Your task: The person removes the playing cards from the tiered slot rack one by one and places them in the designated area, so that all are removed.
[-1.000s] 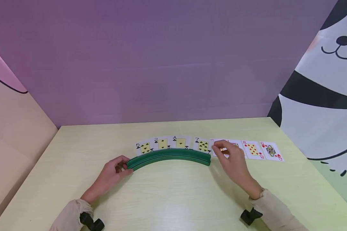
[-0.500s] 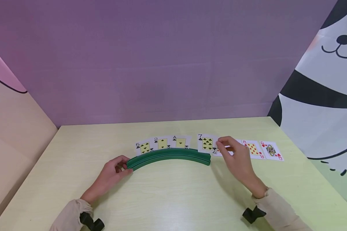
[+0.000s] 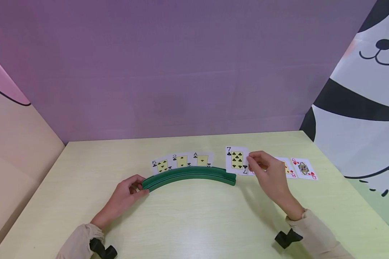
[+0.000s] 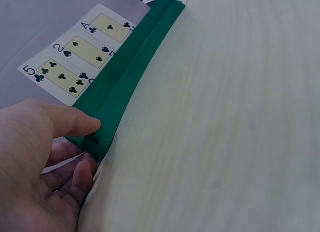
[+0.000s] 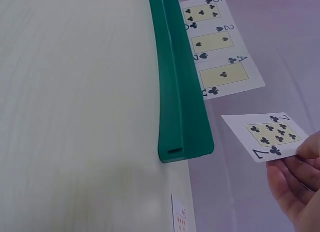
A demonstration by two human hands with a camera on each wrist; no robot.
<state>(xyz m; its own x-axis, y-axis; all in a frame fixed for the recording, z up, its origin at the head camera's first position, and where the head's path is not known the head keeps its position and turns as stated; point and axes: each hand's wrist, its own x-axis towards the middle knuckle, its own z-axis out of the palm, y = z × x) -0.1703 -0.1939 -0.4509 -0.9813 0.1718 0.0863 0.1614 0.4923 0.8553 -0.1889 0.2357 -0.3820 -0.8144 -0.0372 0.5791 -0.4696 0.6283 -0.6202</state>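
Observation:
A curved green playing-card holder lies on the table. Its left end is gripped by my left hand, the thumb on the near side and fingers curled at the end in the left wrist view. Upright in its slot stand a five of clubs, a two of spades and an ace of clubs. My right hand pinches the seven of clubs by its right edge, between thumb and fingers. In the right wrist view, that card is in the air, apart from the holder's right end.
Red-suited cards lie in a row on the table to the right. A queen of hearts is fully visible, a diamonds card partly so; others are hidden behind my right hand and the seven. A purple backdrop rises behind the table.
The seven of clubs has come up out of the right part of the holder and moved right with my right hand. My left hand and the holder have stayed put.

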